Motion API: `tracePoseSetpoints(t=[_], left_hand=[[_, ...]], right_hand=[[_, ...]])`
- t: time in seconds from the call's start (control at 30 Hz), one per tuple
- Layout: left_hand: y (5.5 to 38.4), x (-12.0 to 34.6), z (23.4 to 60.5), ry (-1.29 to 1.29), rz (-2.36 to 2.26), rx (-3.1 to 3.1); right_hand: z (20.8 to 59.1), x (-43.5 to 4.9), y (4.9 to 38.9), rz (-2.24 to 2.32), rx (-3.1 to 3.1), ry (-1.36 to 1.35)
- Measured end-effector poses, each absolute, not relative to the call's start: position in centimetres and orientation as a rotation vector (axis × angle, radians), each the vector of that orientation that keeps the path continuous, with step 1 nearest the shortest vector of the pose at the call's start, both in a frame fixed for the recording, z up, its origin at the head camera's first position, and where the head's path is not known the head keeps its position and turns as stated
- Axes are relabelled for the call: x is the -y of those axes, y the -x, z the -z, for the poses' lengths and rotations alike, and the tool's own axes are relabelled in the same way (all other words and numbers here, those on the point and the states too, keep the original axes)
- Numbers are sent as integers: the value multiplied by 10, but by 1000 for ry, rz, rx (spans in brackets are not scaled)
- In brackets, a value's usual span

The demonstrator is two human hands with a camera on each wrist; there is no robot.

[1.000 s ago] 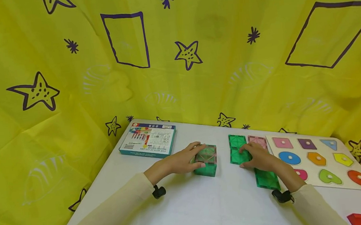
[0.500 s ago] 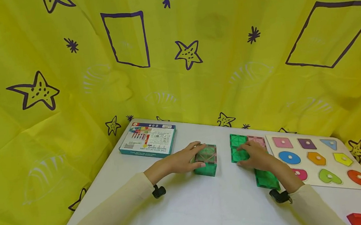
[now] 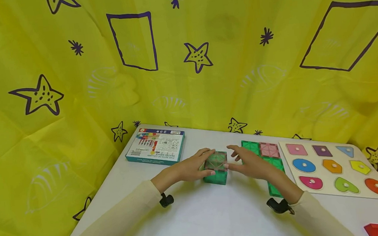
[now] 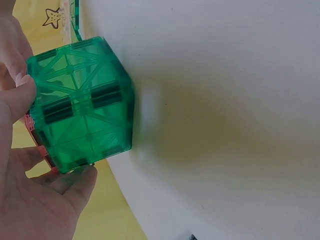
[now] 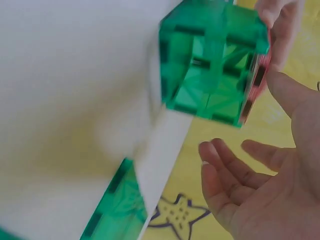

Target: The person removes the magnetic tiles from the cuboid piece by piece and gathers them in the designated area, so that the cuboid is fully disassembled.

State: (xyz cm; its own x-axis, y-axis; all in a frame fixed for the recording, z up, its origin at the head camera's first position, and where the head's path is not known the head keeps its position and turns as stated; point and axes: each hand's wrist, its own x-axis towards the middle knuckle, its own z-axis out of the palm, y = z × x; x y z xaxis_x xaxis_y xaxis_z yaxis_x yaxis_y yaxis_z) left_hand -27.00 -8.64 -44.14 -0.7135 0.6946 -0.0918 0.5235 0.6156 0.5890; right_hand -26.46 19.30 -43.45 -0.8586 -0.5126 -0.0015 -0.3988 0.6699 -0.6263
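Observation:
A small box of see-through magnetic tiles stands on the white table, with green sides and a pink tile on top. My left hand grips it from the left, thumb on the near side and fingers across the top and far side. Just right of the box is my right hand, its fingers spread and loosely bent, with nothing seen between them. Its thumb is at the pink tile's edge; whether it touches cannot be told.
Flat green tiles and a pink tile lie right of the box, partly hidden by my right arm. Farther right is a shape puzzle board. A boxed set lies back left, a red block front right. A yellow curtain hangs behind.
My right hand has left the flat green tiles and moved left to the box, its fingers opening out. My left hand stays on the box.

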Motion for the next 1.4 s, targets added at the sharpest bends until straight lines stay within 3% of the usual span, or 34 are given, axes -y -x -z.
tracePoseSetpoints(t=[0.37,1.4], left_hand=[[271,87,443,-963,-770,-2523],[271,88,438,-919,-764,-2526]], right_hand=[[429,-169,262,952,-2635,746],[432,-171,263,970,-2681,756]])
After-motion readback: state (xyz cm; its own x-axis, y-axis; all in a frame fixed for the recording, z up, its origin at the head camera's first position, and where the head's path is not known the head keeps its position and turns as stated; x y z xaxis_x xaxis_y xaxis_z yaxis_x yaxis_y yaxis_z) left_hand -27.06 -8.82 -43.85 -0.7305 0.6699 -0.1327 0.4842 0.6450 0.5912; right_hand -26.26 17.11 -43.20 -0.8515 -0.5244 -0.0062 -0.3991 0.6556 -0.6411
